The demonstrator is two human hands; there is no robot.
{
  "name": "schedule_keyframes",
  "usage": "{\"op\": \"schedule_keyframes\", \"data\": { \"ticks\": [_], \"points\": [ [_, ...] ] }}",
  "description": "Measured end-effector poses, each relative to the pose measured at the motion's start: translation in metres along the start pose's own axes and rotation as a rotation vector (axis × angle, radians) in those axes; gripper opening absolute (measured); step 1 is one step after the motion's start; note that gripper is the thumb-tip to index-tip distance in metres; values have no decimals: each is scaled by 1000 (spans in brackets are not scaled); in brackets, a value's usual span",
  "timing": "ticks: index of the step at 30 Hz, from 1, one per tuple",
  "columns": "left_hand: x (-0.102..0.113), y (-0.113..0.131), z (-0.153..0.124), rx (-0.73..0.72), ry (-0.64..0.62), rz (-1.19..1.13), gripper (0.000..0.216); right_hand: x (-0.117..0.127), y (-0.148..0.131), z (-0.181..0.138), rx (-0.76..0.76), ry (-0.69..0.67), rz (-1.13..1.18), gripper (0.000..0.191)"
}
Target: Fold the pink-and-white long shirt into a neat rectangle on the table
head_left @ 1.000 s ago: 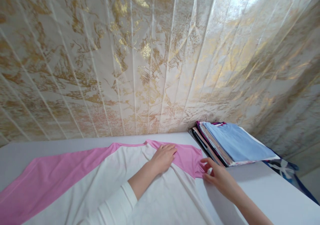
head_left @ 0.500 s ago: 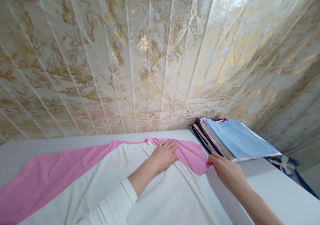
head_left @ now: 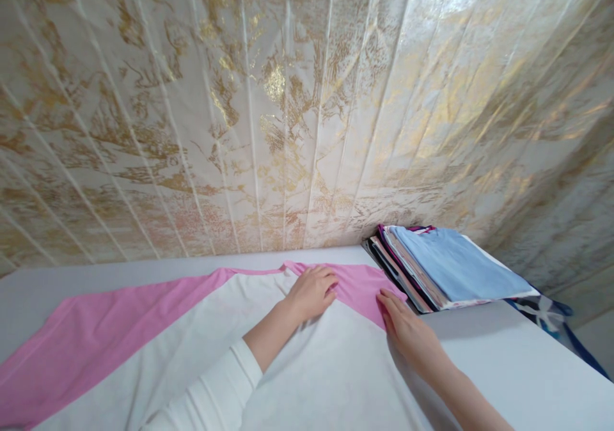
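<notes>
A white shirt (head_left: 330,367) with pink raglan sleeves is spread out on a white table. Its long left-side pink sleeve (head_left: 119,329) stretches toward the lower left, and the neckline lies at the far edge. My left hand (head_left: 314,290) rests on the shirt near the collar, fingers slightly bent and pressing on the cloth. On the right, the other pink sleeve (head_left: 357,287) looks short or partly tucked under. My right hand (head_left: 407,325) lies along that sleeve's outer edge with fingers extended, touching the fabric. The shirt's lower part runs out of view.
Beside the right sleeve sits a stack of folded clothes (head_left: 460,268), a light blue garment on top. A dark blue item with a white pattern (head_left: 547,316) hangs at the table's right edge. Behind the white table (head_left: 508,348) is a gold-patterned curtain (head_left: 288,130).
My right hand has let go of the sleeve's corner and moved left onto its edge, flattening out. The sleeve's end has shifted inward. My left hand's fingers have drawn closer together.
</notes>
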State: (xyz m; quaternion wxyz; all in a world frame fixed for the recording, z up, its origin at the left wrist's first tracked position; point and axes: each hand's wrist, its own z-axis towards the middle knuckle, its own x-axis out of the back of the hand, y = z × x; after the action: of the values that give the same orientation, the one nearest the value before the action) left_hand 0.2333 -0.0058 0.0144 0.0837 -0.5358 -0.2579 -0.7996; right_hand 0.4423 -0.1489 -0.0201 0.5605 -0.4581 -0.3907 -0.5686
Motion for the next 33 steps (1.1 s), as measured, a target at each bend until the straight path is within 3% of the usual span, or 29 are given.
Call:
{"op": "schedule_keyframes", "data": {
  "ticks": [6,11,15,20,26,33],
  "points": [
    [-3,-12,-1,-11,-99,29,44,-16,24,3,46,30,15,53],
    [1,-30,1,20,-117,65,48,-17,21,10,-2,-24,-50,61],
    [3,-30,2,56,-100,88,46,-10,11,14,-83,-77,-106,63],
    [1,8,2,13,-87,72,47,18,7,31,-67,-152,-185,51],
    [-14,71,-11,-61,-228,-49,59,52,25,80,-144,-213,-244,37],
    [-20,78,-17,-7,-270,-178,70,49,23,104,98,-245,-297,24]
  ]
}}
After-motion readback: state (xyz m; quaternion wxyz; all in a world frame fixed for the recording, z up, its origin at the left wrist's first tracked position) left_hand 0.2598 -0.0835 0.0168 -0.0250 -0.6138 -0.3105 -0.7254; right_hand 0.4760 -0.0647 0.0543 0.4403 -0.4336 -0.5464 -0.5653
